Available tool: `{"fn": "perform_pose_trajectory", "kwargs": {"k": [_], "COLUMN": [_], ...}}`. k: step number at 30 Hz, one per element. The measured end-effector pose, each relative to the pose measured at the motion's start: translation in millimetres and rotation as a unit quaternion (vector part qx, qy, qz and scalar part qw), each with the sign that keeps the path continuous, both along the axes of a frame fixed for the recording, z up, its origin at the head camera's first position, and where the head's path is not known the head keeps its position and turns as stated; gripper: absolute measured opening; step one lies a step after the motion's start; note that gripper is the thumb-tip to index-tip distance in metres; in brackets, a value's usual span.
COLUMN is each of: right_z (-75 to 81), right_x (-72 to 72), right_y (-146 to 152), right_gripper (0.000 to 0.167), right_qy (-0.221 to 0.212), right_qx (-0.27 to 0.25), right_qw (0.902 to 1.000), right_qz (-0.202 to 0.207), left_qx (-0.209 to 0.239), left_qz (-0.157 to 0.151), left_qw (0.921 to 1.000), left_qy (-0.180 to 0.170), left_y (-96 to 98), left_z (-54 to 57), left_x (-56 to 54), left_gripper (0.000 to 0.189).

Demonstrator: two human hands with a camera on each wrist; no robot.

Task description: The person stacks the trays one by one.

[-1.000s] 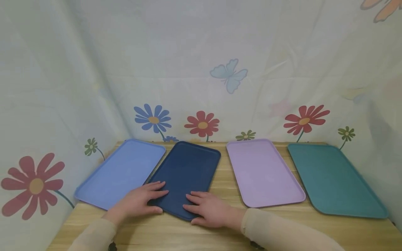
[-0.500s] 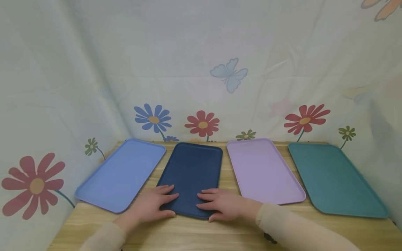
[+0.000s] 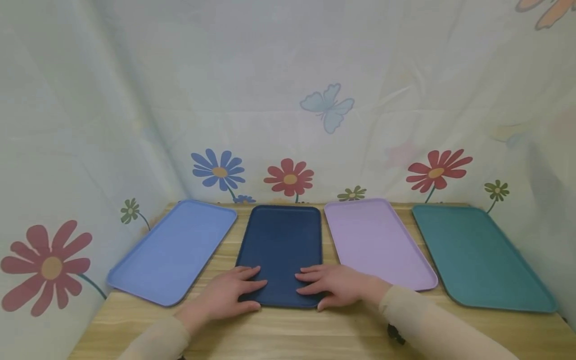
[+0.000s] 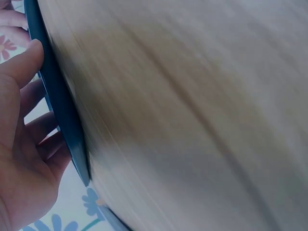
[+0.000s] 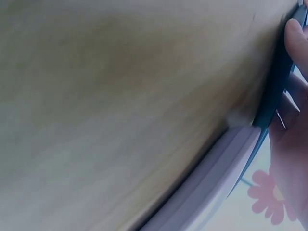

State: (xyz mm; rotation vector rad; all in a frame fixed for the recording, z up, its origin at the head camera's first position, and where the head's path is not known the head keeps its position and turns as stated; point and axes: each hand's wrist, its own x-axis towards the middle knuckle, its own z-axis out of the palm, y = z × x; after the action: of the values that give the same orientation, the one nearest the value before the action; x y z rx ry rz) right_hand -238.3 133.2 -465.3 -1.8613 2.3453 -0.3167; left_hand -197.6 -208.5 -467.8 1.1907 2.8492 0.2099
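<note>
A navy blue tray [image 3: 281, 240] lies flat on the wooden table, its long sides pointing away from me. My left hand [image 3: 229, 292] rests on its near left corner, fingers spread over the surface and thumb at the front edge. On the near right corner lies my right hand [image 3: 339, 285], posed much the same way. In the left wrist view, the left thumb [image 4: 34, 53] touches the side of the navy tray's rim [image 4: 60, 101]. The right wrist view has the right thumb [image 5: 293, 36] against that tray's rim [image 5: 274, 86].
Left of the navy tray lies a light blue tray [image 3: 177, 250], angled outward. A lilac tray [image 3: 375, 235] sits close on its right, partly behind the right hand and forearm. Farther right is a teal tray [image 3: 481, 255]. A flowered curtain [image 3: 279, 115] hangs behind the table [image 3: 288, 335].
The navy tray has turned from slanted to straight, its near end swinging right, away from the light blue tray. Both hands have moved right with it.
</note>
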Motion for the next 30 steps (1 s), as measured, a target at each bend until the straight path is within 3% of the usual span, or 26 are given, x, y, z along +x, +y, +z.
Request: {"fn": "perform_pose_trajectory", "kwargs": {"k": [7, 22, 30], "right_z": [4.1, 6.5, 7.3], "right_x": [-1.0, -0.7, 2.3], "right_y": [8.3, 13.0, 14.8], "right_gripper": [0.052, 0.051, 0.053], "right_qy": [-0.009, -0.021, 0.015], "right_qx": [0.002, -0.003, -0.005], "right_qw": [0.9999, 0.9997, 0.9996], "right_qz": [-0.009, -0.011, -0.022], "left_qx": [-0.001, -0.013, -0.012], "left_qz": [-0.01, 0.0, 0.005], "left_qw": [0.9998, 0.9999, 0.9999], "left_qy": [0.016, 0.004, -0.002], "left_y": [8.5, 15.1, 18.4], "left_z": [0.7, 2.1, 6.3], "left_x": [0.3, -3.5, -5.5], "left_gripper": [0.055, 0.055, 0.055]}}
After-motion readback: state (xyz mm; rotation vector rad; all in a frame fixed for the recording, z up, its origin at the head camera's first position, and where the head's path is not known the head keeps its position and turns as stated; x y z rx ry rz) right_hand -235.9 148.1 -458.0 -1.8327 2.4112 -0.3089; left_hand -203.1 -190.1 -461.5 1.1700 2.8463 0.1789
